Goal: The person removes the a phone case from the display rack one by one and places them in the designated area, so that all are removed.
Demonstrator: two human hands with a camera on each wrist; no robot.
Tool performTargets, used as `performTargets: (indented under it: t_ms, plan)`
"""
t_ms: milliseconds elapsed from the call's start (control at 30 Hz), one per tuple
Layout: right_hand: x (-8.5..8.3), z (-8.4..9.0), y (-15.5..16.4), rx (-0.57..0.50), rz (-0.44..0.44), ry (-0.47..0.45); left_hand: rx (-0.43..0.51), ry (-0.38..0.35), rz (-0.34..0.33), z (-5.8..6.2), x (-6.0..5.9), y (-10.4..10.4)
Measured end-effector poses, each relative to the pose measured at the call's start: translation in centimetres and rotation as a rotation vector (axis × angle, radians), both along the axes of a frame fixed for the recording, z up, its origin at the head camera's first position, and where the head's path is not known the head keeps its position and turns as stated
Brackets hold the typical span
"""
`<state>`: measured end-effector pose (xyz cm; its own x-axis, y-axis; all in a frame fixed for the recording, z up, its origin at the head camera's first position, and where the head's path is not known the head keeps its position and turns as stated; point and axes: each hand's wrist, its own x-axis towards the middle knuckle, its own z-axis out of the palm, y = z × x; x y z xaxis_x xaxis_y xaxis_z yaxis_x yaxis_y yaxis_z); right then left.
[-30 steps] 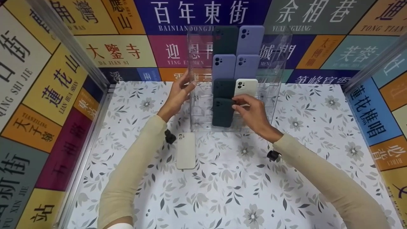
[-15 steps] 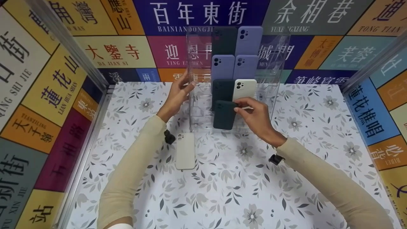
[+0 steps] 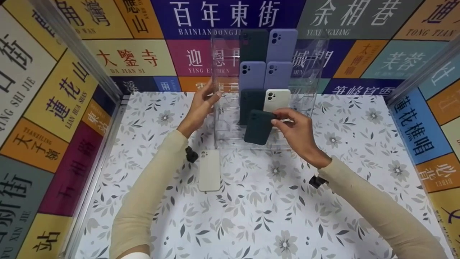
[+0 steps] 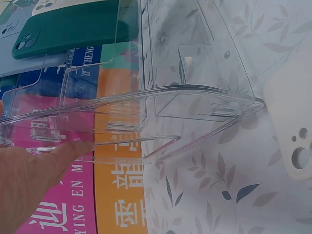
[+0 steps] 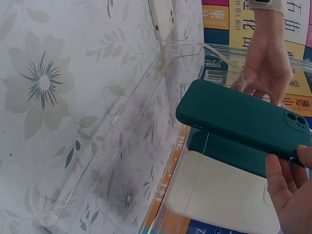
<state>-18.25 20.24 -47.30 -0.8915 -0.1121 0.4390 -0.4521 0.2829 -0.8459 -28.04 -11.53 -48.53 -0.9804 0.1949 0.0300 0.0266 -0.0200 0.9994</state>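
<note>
My right hand (image 3: pixel 295 132) pinches a dark green phone case (image 3: pixel 259 127) by its upper right corner, thumb in front. The case tilts, its lower end swung left, in front of the bottom tier of a clear acrylic display stand (image 3: pixel 225 135). In the right wrist view the green case (image 5: pixel 239 117) is apart from the cases behind it. My left hand (image 3: pixel 202 106) holds the stand's left side panel, thumb on the near side. Behind the held case, another dark green case (image 3: pixel 249 100) and a white case (image 3: pixel 277 99) stand side by side in the stand.
Higher up the stand are two purple cases, with a dark green case (image 3: pixel 253 46) and a purple case (image 3: pixel 283 46) on top. An off-white phone case (image 3: pixel 209 172) lies on the floral tabletop (image 3: pixel 251 216). Sign-printed panels (image 3: pixel 133 57) enclose the back and sides.
My right hand has drawn the dark green case out of the stand's lowest row and moved it slightly right, tilting it. My left hand has stayed on the stand's side.
</note>
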Motion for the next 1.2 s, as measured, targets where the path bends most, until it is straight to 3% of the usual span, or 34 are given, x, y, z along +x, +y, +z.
performTargets:
  t_ms: [267,633,933,1200]
  plan:
    - [0.6,-0.2,0.3,0.003,-0.002,-0.001,-0.004,-0.004,0.004,0.0,-0.1,0.0]
    - [1.4,-2.3,-0.3,0.004,0.016,-0.079,-0.027,-0.019,-0.007,0.2,0.0,-0.1]
    - [2.3,-3.8,-0.9,-0.019,0.044,-0.241,-0.011,-0.013,-0.006,0.0,0.0,-0.1]
    - [2.7,-5.1,-1.5,0.005,0.040,-0.319,-0.002,0.008,-0.002,0.1,0.1,0.0]
